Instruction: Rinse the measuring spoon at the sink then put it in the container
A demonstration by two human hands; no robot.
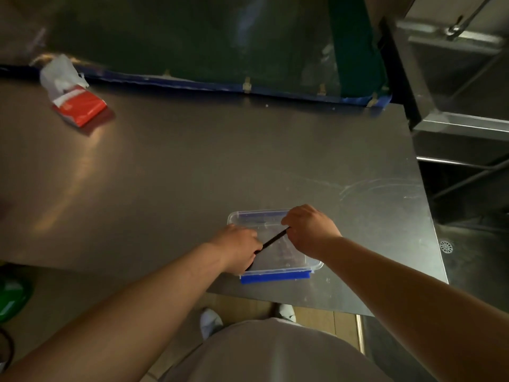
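Both hands met over a clear plastic container (pixel 278 260) with a blue clip along its near side, which sat on the steel tabletop (pixel 192 175) close to that tabletop's near edge, at about 5 o'clock from its middle. The left hand (pixel 237 248) was closed around the lower end of a thin black measuring spoon (pixel 274 239), and the right hand (pixel 311 230) pinched its upper end, so the handle ran slanted across the open container from 8 o'clock up to 2 o'clock; the bowl of the spoon was hidden by the fingers, and whether it touched the container's floor could not be told. The container's right corner lay well inside the tabletop's right edge, beyond which, at 3 o'clock, the sink (pixel 473 257) with its round drain dropped away. A red and white packet (pixel 75 102) lay far off at 10 o'clock, near the back edge. Between it and the container the steel was bare and wide. A blue-edged panel (pixel 220 51) ran along the far side at 12 o'clock.
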